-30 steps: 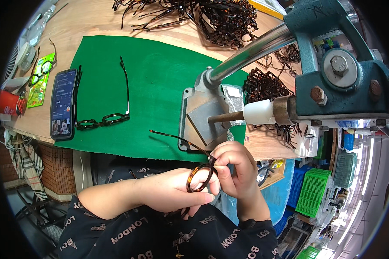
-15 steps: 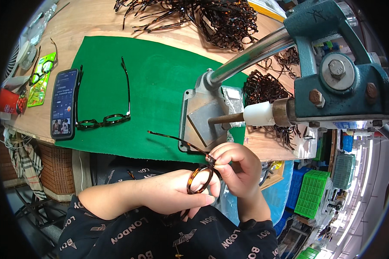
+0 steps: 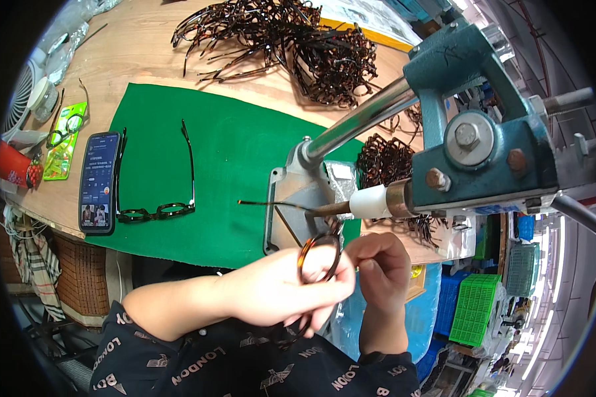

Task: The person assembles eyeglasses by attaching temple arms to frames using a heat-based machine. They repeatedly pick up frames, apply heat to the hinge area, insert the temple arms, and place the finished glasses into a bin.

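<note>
My left hand [image 3: 278,288] grips a tortoiseshell eyeglass frame [image 3: 302,261] by its front, one round rim standing up above the fingers. One temple of it stretches leftward across the base [image 3: 281,231] of a hand press [image 3: 467,142], at the tip of the press's steel rod [image 3: 331,208]. Whether frame and rod touch, I cannot tell. My right hand [image 3: 385,268] is just right of the rim, thumb and forefinger pinched together; anything between them is too small to see. The left fingers hide the frame's other half.
On a green mat [image 3: 225,159] lie another pair of dark glasses [image 3: 159,213] and a phone [image 3: 99,182]. Piles of tortoiseshell frames [image 3: 341,69] lie behind, and more [image 3: 384,162] beside the press. At the far left are a green packet [image 3: 63,149] and a red container [image 3: 16,165].
The eyeglass frame has moved up to the press, its temple now level at the rod. My right hand has come off the hinge area and shifted right. The whole view has shifted slightly.
</note>
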Demonstrator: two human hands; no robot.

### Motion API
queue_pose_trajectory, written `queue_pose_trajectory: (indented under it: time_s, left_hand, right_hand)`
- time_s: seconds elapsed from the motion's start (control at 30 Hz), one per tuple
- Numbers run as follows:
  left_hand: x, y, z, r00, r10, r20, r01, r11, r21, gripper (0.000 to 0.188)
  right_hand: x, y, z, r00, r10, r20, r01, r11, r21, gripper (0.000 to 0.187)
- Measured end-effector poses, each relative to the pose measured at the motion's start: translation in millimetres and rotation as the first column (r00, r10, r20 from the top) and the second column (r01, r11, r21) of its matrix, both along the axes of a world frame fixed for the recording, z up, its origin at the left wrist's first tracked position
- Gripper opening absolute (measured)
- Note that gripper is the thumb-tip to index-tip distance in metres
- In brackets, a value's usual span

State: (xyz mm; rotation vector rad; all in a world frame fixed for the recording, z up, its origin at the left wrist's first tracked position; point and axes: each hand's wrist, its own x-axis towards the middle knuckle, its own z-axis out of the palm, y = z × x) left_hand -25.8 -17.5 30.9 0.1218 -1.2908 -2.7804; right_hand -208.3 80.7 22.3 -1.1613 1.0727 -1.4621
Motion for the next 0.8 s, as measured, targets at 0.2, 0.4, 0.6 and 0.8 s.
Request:
queue_pose_trajectory:
  time_s: [0.2, 0.4, 0.6, 0.8]
  left_hand:
    - [-29, -13, 13, 0.994, 0.1, -0.049, -0.102, 0.994, -0.027, 0.021]
    - [-44, -13, 17, 0.995, 0.1, -0.03, -0.1, 0.995, -0.008, 0.03]
    - [-55, -9, 15, 0.988, 0.144, -0.051, -0.142, 0.989, 0.041, 0.033]
    - [-61, -2, 14, 0.982, 0.169, -0.088, -0.165, 0.985, 0.05, 0.034]
  right_hand:
    - [-11, 28, -4, 0.958, -0.287, -0.02, 0.287, 0.958, 0.018, 0.01]
    - [-21, 42, -7, 0.925, -0.379, -0.001, 0.379, 0.924, 0.06, 0.009]
    - [-29, 49, -10, 0.938, -0.345, 0.04, 0.344, 0.939, 0.031, 0.013]
    - [-33, 49, 1, 0.925, -0.38, -0.014, 0.38, 0.924, -0.037, 0.012]
